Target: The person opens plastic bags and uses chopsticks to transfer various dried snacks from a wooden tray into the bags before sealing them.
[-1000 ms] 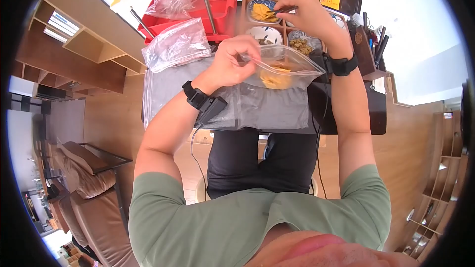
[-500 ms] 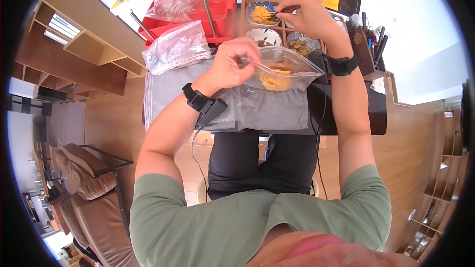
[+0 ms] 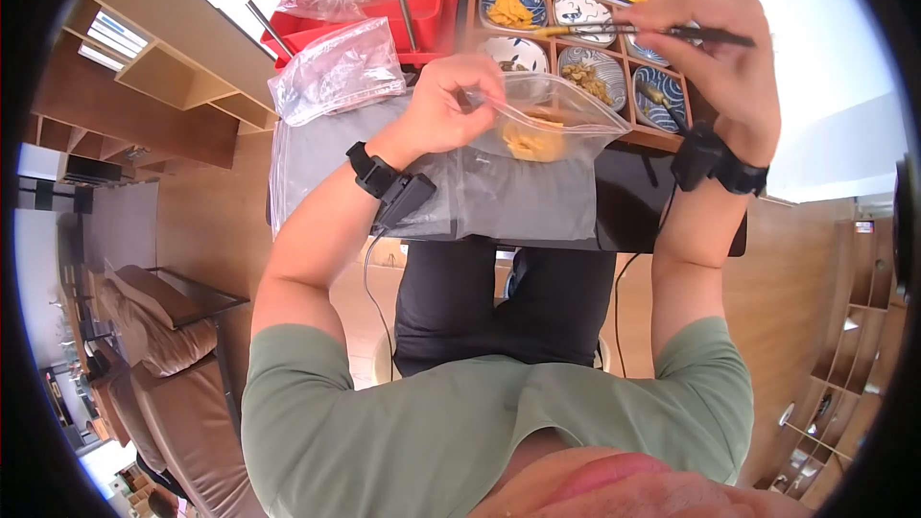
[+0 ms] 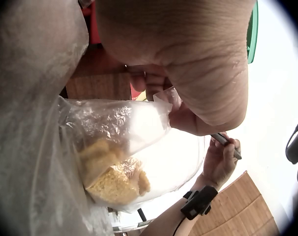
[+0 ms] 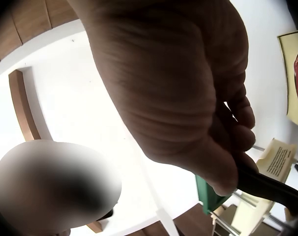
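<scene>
Head view, upper middle: from where I stand, the left hand [image 3: 446,105] pinches one end of a clear zip bag's [image 3: 602,125] mouth between curled fingers and thumb, the yellow pieces [image 3: 532,141] low inside it. At upper right, the right hand [image 3: 724,58] grips a dark, slim utensil [image 3: 705,35], fingers closed round it. There's something yellowish at its tips, over the compartment tray [image 3: 654,140]; I can't tell how firmly it's caught.

A loose squeeze on those long tips could drop it among the patterned dishes. The bag's far end has no hand on it, so its mouth could sag shut or tip, and a bump from the utensil could spill the pieces.
</scene>
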`<state>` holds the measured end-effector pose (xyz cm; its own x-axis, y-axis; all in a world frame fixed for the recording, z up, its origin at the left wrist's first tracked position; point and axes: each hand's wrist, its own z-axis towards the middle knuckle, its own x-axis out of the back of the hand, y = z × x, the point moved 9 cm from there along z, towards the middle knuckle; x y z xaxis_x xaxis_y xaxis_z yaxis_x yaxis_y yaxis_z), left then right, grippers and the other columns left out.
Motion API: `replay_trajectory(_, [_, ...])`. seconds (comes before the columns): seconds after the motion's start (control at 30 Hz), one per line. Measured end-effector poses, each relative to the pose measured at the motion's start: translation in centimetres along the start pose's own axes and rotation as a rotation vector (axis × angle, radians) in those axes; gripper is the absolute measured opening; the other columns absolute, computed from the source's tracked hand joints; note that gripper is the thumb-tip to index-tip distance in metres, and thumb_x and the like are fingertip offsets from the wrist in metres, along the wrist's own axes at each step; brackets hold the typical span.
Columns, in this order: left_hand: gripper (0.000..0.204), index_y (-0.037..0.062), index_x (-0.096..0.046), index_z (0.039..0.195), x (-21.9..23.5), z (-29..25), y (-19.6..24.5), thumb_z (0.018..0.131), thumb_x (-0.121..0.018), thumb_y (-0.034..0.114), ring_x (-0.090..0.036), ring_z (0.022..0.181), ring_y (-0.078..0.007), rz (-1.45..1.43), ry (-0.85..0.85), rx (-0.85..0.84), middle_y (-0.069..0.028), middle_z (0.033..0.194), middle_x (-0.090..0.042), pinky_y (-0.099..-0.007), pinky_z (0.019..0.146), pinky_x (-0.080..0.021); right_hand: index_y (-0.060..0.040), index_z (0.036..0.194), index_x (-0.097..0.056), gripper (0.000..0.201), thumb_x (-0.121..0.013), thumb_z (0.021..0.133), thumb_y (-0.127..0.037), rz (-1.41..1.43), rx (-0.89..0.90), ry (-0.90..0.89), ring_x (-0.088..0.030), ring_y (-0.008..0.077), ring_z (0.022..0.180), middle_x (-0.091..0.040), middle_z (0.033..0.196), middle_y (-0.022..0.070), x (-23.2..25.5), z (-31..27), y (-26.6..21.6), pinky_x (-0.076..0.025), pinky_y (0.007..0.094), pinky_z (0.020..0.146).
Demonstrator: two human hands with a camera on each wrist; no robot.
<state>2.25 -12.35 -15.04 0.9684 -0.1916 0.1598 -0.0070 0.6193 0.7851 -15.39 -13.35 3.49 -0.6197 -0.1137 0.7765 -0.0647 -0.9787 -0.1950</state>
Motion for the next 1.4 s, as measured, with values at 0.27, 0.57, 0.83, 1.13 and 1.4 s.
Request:
replay_trajectory(0.27, [0.014,0.0014,-0.065,0.078,-0.2,-0.1,0.1,0.074,-0.061,-0.011,-0.058,0.084,-0.0152,0.003,-0.020,-0.006,-0.0065,0.089,-0.063,-0.0280,0.076,-0.044,0.0019,0.087,-0.075,0.022,-0.083,0.066,0.004,0.136,-0.054,-0.216,-0.063,0.0251,0.073,-0.070,0.080,0.0147,-3.5,0.2,-1.4,-0.048,0.0318,0.067])
replay_trajectory(0.57, [0.015,0.0016,-0.065,0.079,-0.3,-0.1,0.0,0.075,-0.061,-0.012,-0.059,0.085,-0.0160,-0.006,-0.041,0.021,-0.0066,0.089,-0.062,-0.0280,0.077,-0.046,0.0018,0.097,-0.074,0.012,-0.077,0.087,-0.003,0.075,-0.331,0.136,-0.069,0.0111,0.083,-0.074,0.090,0.0052,-3.1,-1.2,7.6,-0.055,0.0255,0.075])
replay_trajectory(0.83, [0.014,0.0019,-0.065,0.078,-0.3,-0.2,0.0,0.075,-0.061,-0.011,-0.059,0.086,-0.0149,0.009,-0.029,0.058,-0.0062,0.091,-0.062,-0.0270,0.079,-0.046,-0.0032,0.091,-0.075,0.015,-0.078,0.081,-0.014,0.022,-0.513,0.226,-0.072,0.0272,0.074,-0.074,0.081,0.0147,-9.1,-1.8,12.8,-0.056,0.0351,0.071])
replay_trajectory(1.13, [0.013,0.0023,-0.065,0.079,-0.2,-0.2,-0.2,0.075,-0.062,-0.010,-0.059,0.085,-0.0150,0.029,-0.039,0.049,-0.0061,0.091,-0.062,-0.0270,0.079,-0.046,-0.0037,0.091,-0.075,0.018,-0.077,0.081,-0.019,-0.031,-0.556,0.135,-0.070,0.0337,0.076,-0.073,0.081,0.0175,-11.1,-1.5,12.0,-0.056,0.0395,0.073])
replay_trajectory(1.4, [0.013,0.0020,-0.065,0.079,-0.2,-0.3,-0.3,0.075,-0.061,-0.011,-0.059,0.085,-0.0151,-0.008,-0.031,0.053,-0.0065,0.091,-0.062,-0.0271,0.078,-0.046,0.0010,0.092,-0.074,0.014,-0.076,0.082,-0.008,-0.144,-0.503,0.150,-0.075,0.0268,0.073,-0.075,0.080,0.0167,-10.6,-1.5,11.9,-0.058,0.0328,0.069])
